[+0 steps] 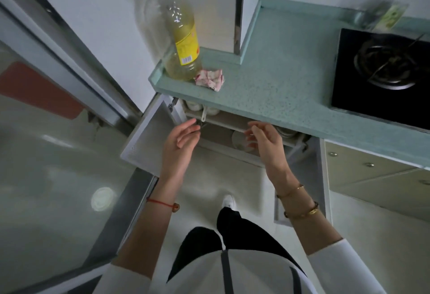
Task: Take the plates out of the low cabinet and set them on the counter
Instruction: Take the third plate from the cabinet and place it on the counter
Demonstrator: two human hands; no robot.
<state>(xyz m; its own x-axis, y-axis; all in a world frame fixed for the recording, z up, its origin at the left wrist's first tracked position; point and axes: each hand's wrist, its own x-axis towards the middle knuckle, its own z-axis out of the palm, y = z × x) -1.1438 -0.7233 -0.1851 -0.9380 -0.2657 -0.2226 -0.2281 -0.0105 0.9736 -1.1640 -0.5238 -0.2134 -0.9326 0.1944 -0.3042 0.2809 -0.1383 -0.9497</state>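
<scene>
Both hands at the open low cabinet; neither holds anything.

The left hand is released, fingers relaxed, just beside the swung-out cabinet door. The right hand is empty, fingers loosely curled. A pale plate sits inside the cabinet between the two hands, close to the right fingertips. The counter lies beyond both hands and carries a bottle and a crumpled cloth.
</scene>
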